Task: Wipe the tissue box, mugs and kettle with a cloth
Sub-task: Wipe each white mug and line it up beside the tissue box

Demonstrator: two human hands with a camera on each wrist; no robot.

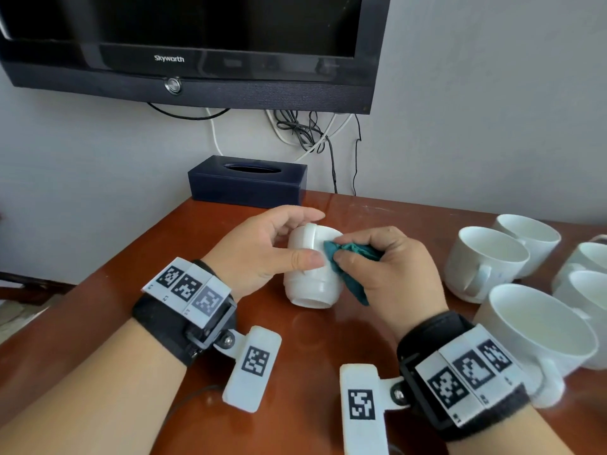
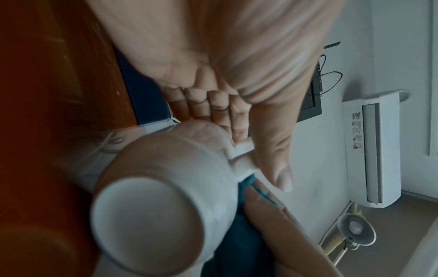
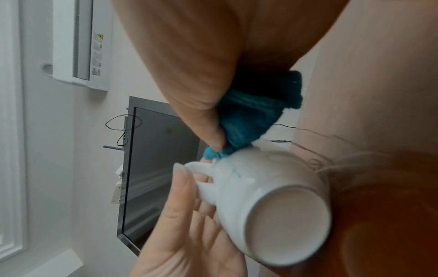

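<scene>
Gripping a white mug point(image 1: 312, 274) tipped on its side above the brown bench point(image 1: 98, 307), the left hand point(image 1: 262, 251) curls its fingers point(image 1: 295, 218) over the far wall and sets the thumb on the near side by the handle; the mug's base faces the person. The right hand point(image 1: 391, 274) bunches a teal cloth point(image 1: 351, 254) between thumb and curled fingers and presses it against the mug's wall, just beside the handle. From the left wrist view the same mug point(image 2: 166, 187) shows its round base, with the cloth point(image 2: 239, 234) tucked under the handle.

Behind the hands, a dark blue tissue box point(image 1: 248, 180) stands at the back edge of the bench against the wall, apart from the mug. To the right stands a cluster of upright white mugs point(image 1: 486, 261), close together, the nearest one point(image 1: 535, 336) just beside the right wrist. A black television point(image 1: 197, 47) hangs on the wall above the tissue box, with loose cables point(image 1: 308, 133) dangling beneath it. A white air conditioner point(image 2: 372, 150) shows in the left wrist view.
</scene>
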